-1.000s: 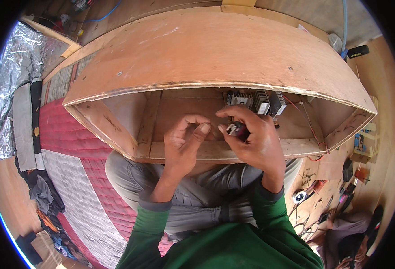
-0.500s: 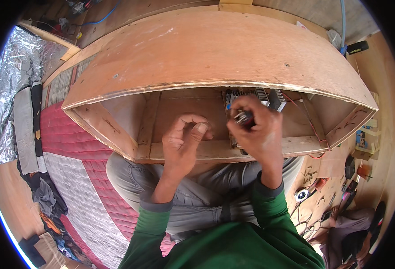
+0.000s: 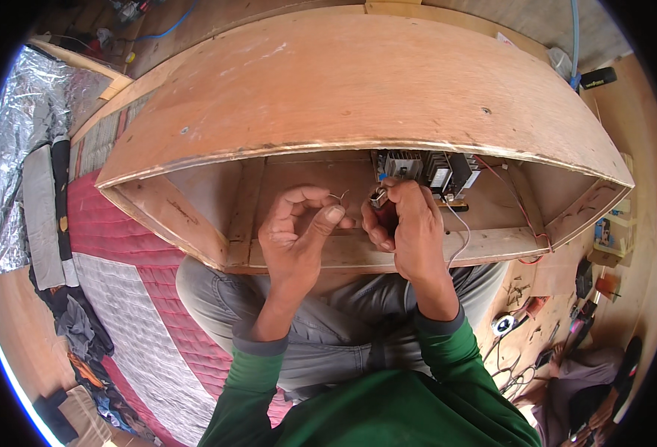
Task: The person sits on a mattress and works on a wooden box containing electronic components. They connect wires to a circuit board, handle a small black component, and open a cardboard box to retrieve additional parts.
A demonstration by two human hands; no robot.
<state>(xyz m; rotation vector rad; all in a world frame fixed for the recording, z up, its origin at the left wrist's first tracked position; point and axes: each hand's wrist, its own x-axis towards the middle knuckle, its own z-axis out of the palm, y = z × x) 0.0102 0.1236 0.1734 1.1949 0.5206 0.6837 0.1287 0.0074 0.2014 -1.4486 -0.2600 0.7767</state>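
Note:
My left hand (image 3: pixel 295 227) pinches a short thin wire (image 3: pixel 342 197) between thumb and fingertips, its bare-looking end pointing up. Beside it, my right hand (image 3: pixel 416 223) is closed around what looks like a red lighter with a metal top (image 3: pixel 378 197), tilted toward the wire but apart from it. No flame can be made out. Both hands are in front of the opening of a long plywood box (image 3: pixel 321 89). Inside it, just beyond my right hand, sits a circuit board with heat sinks (image 3: pixel 405 164). A pale wire (image 3: pixel 468 232) hangs from the board over the box's near edge.
Red and black wires (image 3: pixel 521 208) run along the box's right inner side. At the left lies a red and grey quilt (image 3: pixel 120 223). Tools, cables and a roll of tape (image 3: pixel 503 324) are on the floor at right, where another person (image 3: pixel 585 376) sits.
My right hand has turned and lowered, bringing the metal-topped lighter beside the left hand. The heat sinks and pale wire now show. My left hand has barely shifted.

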